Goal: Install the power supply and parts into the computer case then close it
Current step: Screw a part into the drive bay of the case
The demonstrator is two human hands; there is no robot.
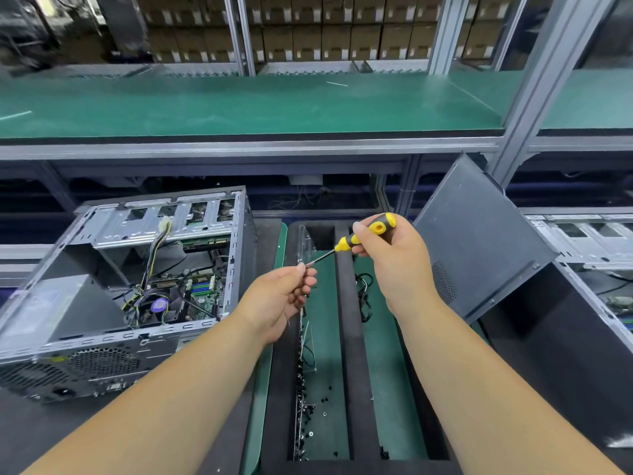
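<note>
An open computer case [68, 358] lies on its side at the left, with a grey power supply [51, 310] inside near its rear and a motherboard with cables [171, 289] beside it. My right hand [394, 262] grips the yellow and black handle of a screwdriver [363, 234], held in the air over the middle tray. My left hand [284, 296] pinches the tip of the screwdriver's shaft between thumb and fingers; whether a screw sits there is hidden. The dark side panel [479, 241] leans upright at the right.
A black divided tray [342, 337] with green liners sits below my hands; several small black screws [305, 416] and a black cable [364, 296] lie in it. Another open case [589, 241] stands at the far right. A green shelf [239, 104] runs overhead behind.
</note>
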